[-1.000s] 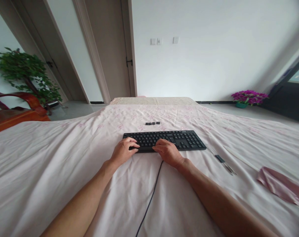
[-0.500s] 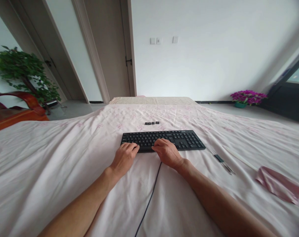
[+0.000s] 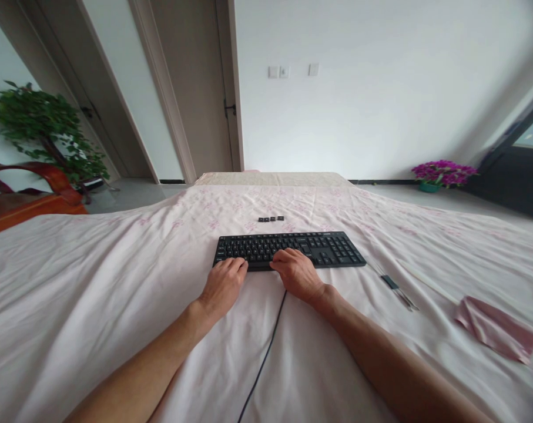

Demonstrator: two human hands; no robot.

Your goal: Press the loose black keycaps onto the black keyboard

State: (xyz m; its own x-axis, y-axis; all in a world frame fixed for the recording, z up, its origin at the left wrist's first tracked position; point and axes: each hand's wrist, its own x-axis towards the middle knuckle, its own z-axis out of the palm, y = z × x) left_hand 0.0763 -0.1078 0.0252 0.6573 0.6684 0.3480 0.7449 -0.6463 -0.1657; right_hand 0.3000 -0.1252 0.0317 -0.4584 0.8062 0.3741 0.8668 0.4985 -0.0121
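Observation:
A black keyboard (image 3: 319, 247) lies flat on a pale pink patterned sheet (image 3: 94, 276), its cable (image 3: 266, 352) running back toward me. My left hand (image 3: 222, 283) rests on the sheet at the keyboard's near edge, fingertips touching the front rim. My right hand (image 3: 295, 271) lies with its fingers over the lower middle keys. Whether either hand grips the keyboard is unclear. Three small black keycaps (image 3: 271, 219) sit in a row just beyond the keyboard.
A thin metal tool with a dark handle (image 3: 396, 288) lies right of the keyboard, and a folded pink cloth (image 3: 495, 335) farther right. A wooden chair (image 3: 23, 200) and green plant (image 3: 46, 129) stand at left, purple flowers (image 3: 442, 173) at right by the wall.
My left hand has slid back off the keys toward me and now sits at the keyboard's front edge. The right hand has barely moved.

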